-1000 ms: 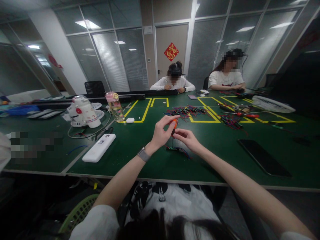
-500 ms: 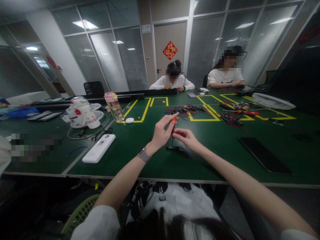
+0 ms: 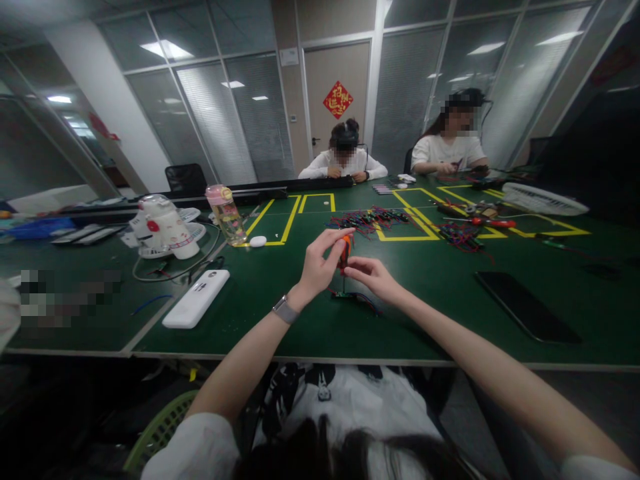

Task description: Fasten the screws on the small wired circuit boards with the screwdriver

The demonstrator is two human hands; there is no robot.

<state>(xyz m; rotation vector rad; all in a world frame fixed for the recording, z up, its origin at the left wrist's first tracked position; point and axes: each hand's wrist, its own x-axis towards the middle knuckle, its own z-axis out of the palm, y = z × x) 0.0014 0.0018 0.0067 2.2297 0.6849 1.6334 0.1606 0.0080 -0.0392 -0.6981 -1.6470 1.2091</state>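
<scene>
Detail is lost where the bare left hand (image 3: 319,263) wraps the slim screwdriver with an orange and black handle (image 3: 345,248): palm and fingers cover part of the handle, and only a bright strip shows between thumb and forefinger. Its thin shank drops to a small, narrow green circuit board (image 3: 344,295), but the tip is too fine to make out, and whether it sits in a screw or terminal cannot be told.

The left grip is closed about the handle, forefinger reaching over the top. The right grip is partly curled, thumb and forefinger of the bare right hand (image 3: 373,275) at the handle's lower end; whether they pinch it or only rest beside it is unclear.

Nearly upright, the screwdriver stands over the board, its handle leaning slightly away to the right at the top. The board lies flat on the dark green tabletop (image 3: 280,340), in front of the person, with thin red and dark wires trailing from its right end. Its tiny parts blur together.

Beyond the hands, a tangled heap of red and dark wires (image 3: 370,219) runs together, single pieces hard to separate. At the lower left, a green perforated plastic basket (image 3: 159,427) is partly hidden by the person's sleeve and cut off by the frame.
</scene>
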